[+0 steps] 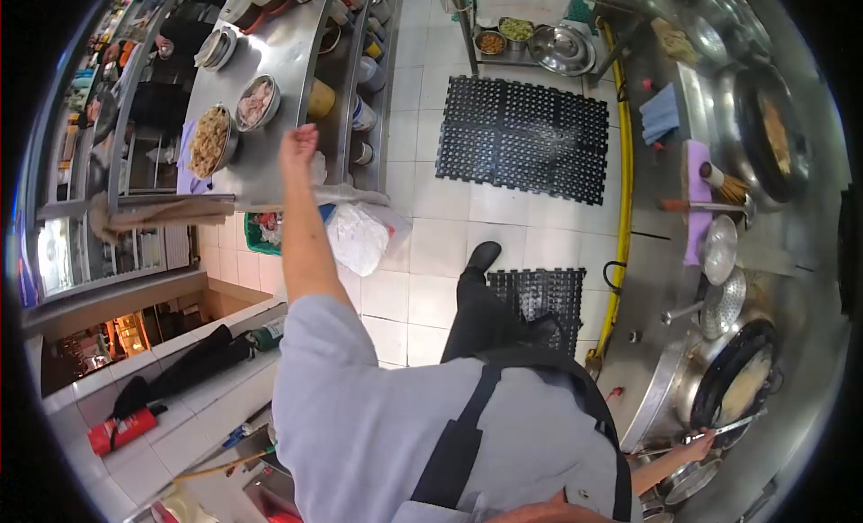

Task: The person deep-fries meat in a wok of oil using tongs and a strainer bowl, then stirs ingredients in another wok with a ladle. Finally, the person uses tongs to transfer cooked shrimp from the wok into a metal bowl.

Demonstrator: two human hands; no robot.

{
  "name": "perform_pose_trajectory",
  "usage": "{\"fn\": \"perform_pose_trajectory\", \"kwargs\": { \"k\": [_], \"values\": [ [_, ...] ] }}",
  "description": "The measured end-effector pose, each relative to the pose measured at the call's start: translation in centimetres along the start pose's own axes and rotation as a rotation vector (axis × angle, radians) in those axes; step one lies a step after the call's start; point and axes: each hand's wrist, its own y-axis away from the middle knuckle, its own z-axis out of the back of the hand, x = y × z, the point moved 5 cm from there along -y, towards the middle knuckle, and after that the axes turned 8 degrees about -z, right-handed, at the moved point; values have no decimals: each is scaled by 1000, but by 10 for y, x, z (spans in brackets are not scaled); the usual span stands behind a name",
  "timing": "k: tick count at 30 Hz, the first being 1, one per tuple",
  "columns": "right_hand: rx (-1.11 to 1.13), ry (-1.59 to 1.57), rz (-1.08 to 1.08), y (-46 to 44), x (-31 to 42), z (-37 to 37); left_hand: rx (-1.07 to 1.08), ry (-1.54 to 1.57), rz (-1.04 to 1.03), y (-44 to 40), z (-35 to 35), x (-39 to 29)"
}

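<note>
Gripping metal utensil (742, 422) with fingers of right hand (697, 447), above wok (713, 393). Extending left hand (300, 143), fingers half-open, near bowl (275, 109) of raw meat (257, 102) on worktop (256, 159).

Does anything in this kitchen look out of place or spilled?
Only slightly: the upper black floor mat looks a bit crooked against the floor tiles, though lens distortion may exaggerate it. No clear spill or damage stands out.
</note>
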Motion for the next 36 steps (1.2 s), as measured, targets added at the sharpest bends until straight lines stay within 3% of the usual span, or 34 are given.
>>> {"fn": "perform_pose_trajectory", "kwargs": {
  "k": [2, 5, 8, 11, 14, 16, 18, 19, 20, 21, 22, 24, 26, 29, 32, 36],
  "values": [
    [-30, -14, -42, 3, 6, -18, -487, 218, -216, -13, 9, -46],
    [-3, -16, -74, 0, 16, -48, -347, 286, -264, -33, 6, -92],
    [1, -15, -61, 36, 50, -80, -569, 359, -257, -62, 32, -93],
    [27, 79, 52, 53, 73, -100, -478, 384, -262, -75, 48, -88],
    [125, 317, 205, 35, 85, -103, -658, 73, -466, -21, -1, -82],
    [203, 471, 362, 22, 90, -110, -496, -185, -545, 36, -46, -71],
    [306, 670, 561, 30, 106, -122, -294, -297, -404, 69, -78, -35],
    [463, 593, 540, 87, 139, -143, -174, -334, -331, 95, -111, -17],
    [619, 515, 500, 145, 172, -165, -38, -371, -252, 124, -154, 5],
    [770, 475, 314, 169, 179, -172, 78, -408, -177, 149, -196, 32],
    [852, 451, 467, 199, 199, -184, 182, -443, -140, 176, -243, 58],
    [893, 659, 566, 248, 231, -187, 425, -483, 7, 225, -331, 123],
    [928, 598, 664, 277, 251, -175, 691, -473, 76, 302, -437, 172],
    [792, 655, 849, 255, 232, -141, 1058, -500, 115, 427, -563, 225],
    [572, 924, 724, 195, 202, -87, 1301, -528, 180, 526, -652, 282],
    [419, 798, 591, 107, 152, 16, 1498, -621, 155, 656, -737, 340]
  ]
}}
